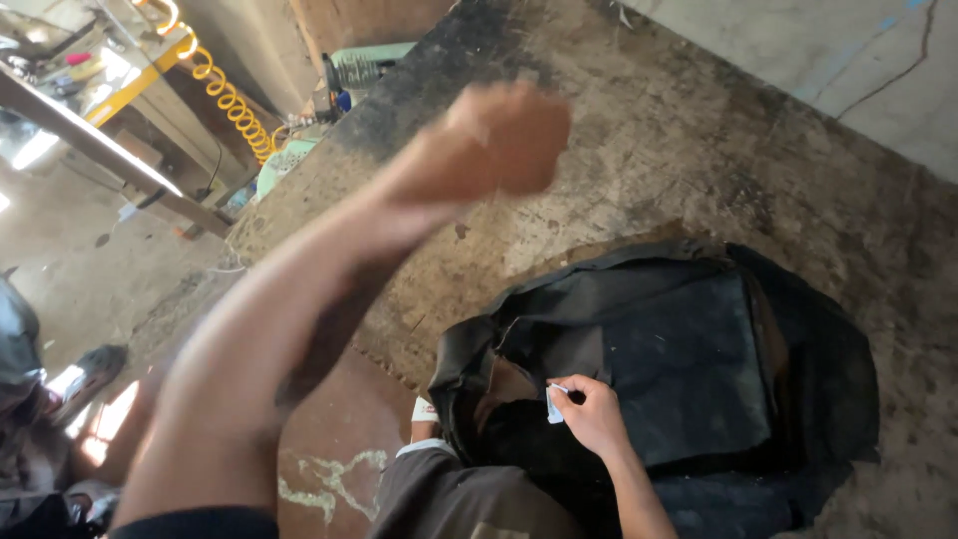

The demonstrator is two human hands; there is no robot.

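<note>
On the stained, dusty concrete floor (699, 130) in front of me lies a black, rumpled leather-like seat cover (689, 369), spread flat with its edges curling up. My right hand (591, 414) rests on its near left part, fingers pinched around a small pale blue-white piece (554, 404), too small for me to tell what it is. My left hand (504, 135) is raised well above the floor and away from the cover, the arm stretched out ahead of me; the hand is blurred, it looks curled into a loose fist, and I cannot tell whether anything is inside it. My knee in brown-grey cloth (449, 494) shows at the bottom edge, just beside the cover. Far off at the upper left hangs a coiled yellow-orange air hose (232, 105) near a slanting metal bar (90, 140), and a pale green machine housing (369, 60) stands behind the floor's dark edge. At the left edge, 1 grey shoe (95, 364) shows on the ground, well apart from both my hands
</note>
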